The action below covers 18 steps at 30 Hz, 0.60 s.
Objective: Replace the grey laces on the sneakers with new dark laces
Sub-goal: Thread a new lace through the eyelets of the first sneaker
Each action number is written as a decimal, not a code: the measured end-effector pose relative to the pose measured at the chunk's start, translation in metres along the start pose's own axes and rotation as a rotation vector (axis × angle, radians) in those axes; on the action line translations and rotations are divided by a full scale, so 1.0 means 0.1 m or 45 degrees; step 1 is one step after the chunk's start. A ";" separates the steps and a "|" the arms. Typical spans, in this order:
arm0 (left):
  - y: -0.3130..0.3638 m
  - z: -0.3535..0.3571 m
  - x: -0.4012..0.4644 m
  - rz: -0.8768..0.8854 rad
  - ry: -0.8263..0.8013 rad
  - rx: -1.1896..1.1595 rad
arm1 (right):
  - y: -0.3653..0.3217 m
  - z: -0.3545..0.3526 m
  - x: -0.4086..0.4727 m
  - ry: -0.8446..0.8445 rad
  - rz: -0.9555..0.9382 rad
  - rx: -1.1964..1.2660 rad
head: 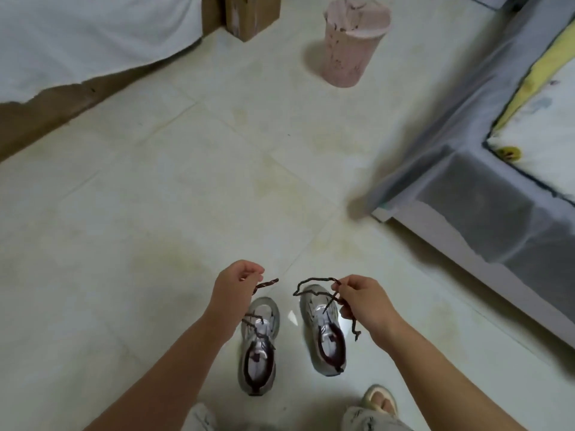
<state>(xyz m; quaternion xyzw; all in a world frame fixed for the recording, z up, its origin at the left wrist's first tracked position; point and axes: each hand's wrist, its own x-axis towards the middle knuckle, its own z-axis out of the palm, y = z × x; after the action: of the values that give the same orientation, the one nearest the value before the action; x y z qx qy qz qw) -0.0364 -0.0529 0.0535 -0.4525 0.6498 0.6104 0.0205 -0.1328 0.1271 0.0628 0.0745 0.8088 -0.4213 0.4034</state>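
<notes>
Two grey sneakers stand side by side on the tiled floor, toes pointing away from me: the left sneaker [259, 343] and the right sneaker [323, 331]. My left hand [234, 284] is above the left sneaker and pinches a dark lace [267, 284] whose lower part runs down into that shoe. My right hand [361, 301] is above the right sneaker and grips another dark lace [314, 283]; it loops out to the left and its ends dangle below my fingers. I cannot tell whether this lace is threaded into the shoe.
A pink waste bin [353, 42] stands on the floor ahead. A bed corner with grey cover [473, 194] juts in from the right. Cardboard boxes [245, 14] and a white sheet [87, 35] lie at the far left. My sandalled foot [380, 401] is near the bottom.
</notes>
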 end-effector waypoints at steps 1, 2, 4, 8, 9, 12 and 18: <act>-0.16 0.10 0.12 0.005 -0.015 0.032 | 0.16 0.04 0.18 -0.007 -0.002 -0.052; -0.31 0.20 0.24 0.018 -0.034 0.070 | 0.31 0.08 0.36 -0.013 -0.008 -0.105; -0.58 0.38 0.47 0.050 -0.075 0.146 | 0.59 0.14 0.69 -0.032 -0.012 -0.216; -1.00 0.70 0.89 0.120 -0.130 0.244 | 1.01 0.28 1.26 -0.069 0.000 -0.464; -1.07 0.76 0.99 0.134 -0.142 0.246 | 1.08 0.31 1.39 -0.074 0.002 -0.501; -1.23 0.93 1.26 0.184 -0.153 0.283 | 1.21 0.43 1.75 -0.087 -0.011 -0.624; -1.59 1.12 1.58 0.228 -0.148 0.283 | 1.46 0.65 2.25 -0.045 -0.052 -0.917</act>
<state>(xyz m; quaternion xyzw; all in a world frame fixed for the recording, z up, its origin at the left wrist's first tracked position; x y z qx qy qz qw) -0.0905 -0.0263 -0.1898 -0.3516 0.7488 0.5592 0.0538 -0.1763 0.1222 -0.2100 -0.0958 0.8996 -0.1187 0.4092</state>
